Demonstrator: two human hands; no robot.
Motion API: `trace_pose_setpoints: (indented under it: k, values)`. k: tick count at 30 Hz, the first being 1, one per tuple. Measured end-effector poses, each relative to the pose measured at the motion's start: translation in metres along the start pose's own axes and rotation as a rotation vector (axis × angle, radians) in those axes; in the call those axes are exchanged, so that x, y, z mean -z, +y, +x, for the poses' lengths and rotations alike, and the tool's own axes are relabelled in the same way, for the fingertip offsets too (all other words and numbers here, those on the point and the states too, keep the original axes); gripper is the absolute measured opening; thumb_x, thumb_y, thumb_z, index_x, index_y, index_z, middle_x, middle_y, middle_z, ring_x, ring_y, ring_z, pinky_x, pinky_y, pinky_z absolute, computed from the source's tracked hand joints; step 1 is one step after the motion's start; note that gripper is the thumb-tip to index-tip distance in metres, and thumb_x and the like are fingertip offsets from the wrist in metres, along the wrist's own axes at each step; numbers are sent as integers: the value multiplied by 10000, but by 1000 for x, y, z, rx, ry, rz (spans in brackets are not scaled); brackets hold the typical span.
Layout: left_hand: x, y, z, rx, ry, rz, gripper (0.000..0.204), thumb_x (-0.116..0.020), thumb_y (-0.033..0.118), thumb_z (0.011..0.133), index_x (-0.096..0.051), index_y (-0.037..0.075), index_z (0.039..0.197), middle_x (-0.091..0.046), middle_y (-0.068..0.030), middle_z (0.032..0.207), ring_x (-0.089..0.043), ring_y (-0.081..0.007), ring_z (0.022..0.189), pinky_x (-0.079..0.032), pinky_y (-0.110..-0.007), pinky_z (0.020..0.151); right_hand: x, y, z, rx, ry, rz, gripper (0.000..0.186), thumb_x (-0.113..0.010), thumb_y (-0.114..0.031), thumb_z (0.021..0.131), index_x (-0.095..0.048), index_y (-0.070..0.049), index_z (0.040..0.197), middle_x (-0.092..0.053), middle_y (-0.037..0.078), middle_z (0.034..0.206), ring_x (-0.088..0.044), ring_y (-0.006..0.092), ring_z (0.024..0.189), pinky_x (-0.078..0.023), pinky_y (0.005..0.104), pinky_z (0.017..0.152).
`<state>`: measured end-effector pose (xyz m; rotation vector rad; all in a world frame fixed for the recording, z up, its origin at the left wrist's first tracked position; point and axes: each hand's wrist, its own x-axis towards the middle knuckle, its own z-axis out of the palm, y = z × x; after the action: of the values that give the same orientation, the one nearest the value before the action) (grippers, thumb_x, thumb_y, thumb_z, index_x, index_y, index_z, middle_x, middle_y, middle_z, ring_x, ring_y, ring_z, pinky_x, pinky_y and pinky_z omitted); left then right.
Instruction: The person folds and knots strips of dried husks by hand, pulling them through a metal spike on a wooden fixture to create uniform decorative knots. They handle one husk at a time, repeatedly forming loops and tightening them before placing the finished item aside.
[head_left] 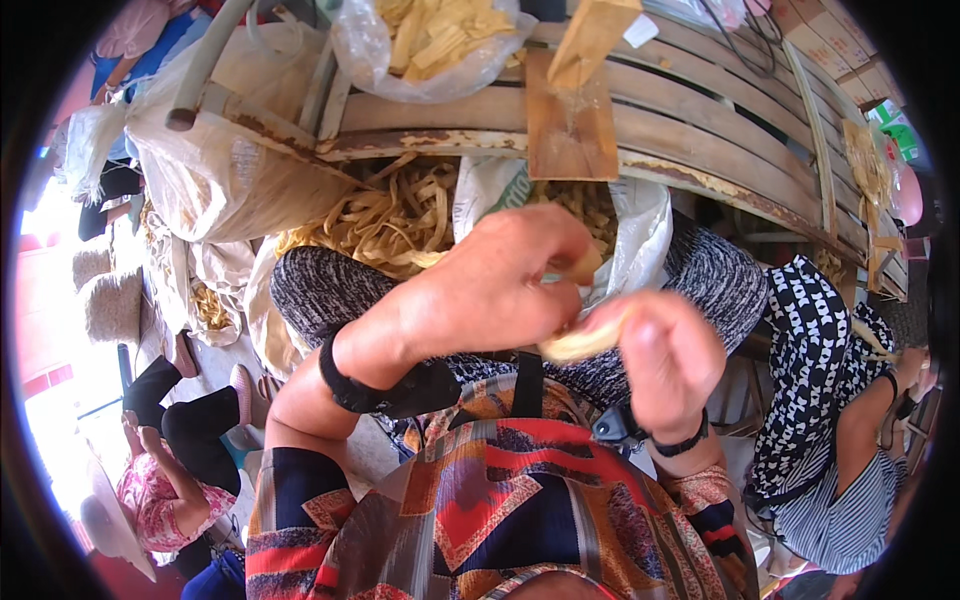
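Over my lap, both hands hold a pale yellow, flat fibre strip (580, 343) that bends between them. My left hand (490, 285) is closed, its fingers curled inward at one end of the strip. At the other end, my right hand (672, 355) pinches the strip between thumb and fingers. Motion blurs both hands somewhat, and part of the strip is hidden by the fingers. Just beyond them, more yellowish strips (390, 220) lie in a loose heap, beside an open white sack (640, 235).
A slatted wooden bench (690, 135) with a rusty edge stands in front. On it are a board with an upright wooden block (570, 130) and a clear bag (360, 50) of folded pale pieces. A large plastic sack (230, 150) stands left. People sit on both sides.
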<state>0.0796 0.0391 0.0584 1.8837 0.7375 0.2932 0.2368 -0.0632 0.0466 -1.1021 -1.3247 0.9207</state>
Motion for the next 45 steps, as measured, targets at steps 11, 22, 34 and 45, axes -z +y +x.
trace_pose_setpoints:
  k: [11, 22, 34, 45]
  values:
    - [-9, 5, 9, 66, 28, -940, 211, -659, -13, 791, -587, -19, 989, -641, -41, 871, -606, -103, 782, -498, -220, 708, -1, 29, 7, -209, 253, 348, 183, -550, -211, 929, -525, -32, 958, -560, -12, 783, -452, 6, 564, -357, 145, 483]
    - [-9, -11, 4, 180, 212, -927, 290, -577, -15, 805, -552, 1, 1094, -654, -88, 886, -625, -146, 800, -494, -250, 737, 9, 23, 10, -395, 119, 784, 457, -553, -15, 857, -405, 17, 1288, -628, 132, 977, -470, 24, 510, -349, 159, 420]
    - [-13, -22, -1, 328, -24, -887, 339, -594, 287, 860, -573, -36, 960, -611, -80, 723, -634, -173, 649, -486, -257, 608, 14, 18, 13, -324, 186, 178, 187, -582, -173, 904, -537, -13, 990, -571, 4, 824, -456, 6, 630, -358, 161, 528]
    - [20, -39, -17, 169, 144, -479, 109, -675, 117, 828, -657, 17, 865, -603, 19, 737, -525, -49, 668, -403, -197, 573, 33, 24, 23, -401, -109, 137, 408, -428, -332, 973, -594, 29, 878, -609, 53, 710, -588, 117, 657, -478, 247, 629]
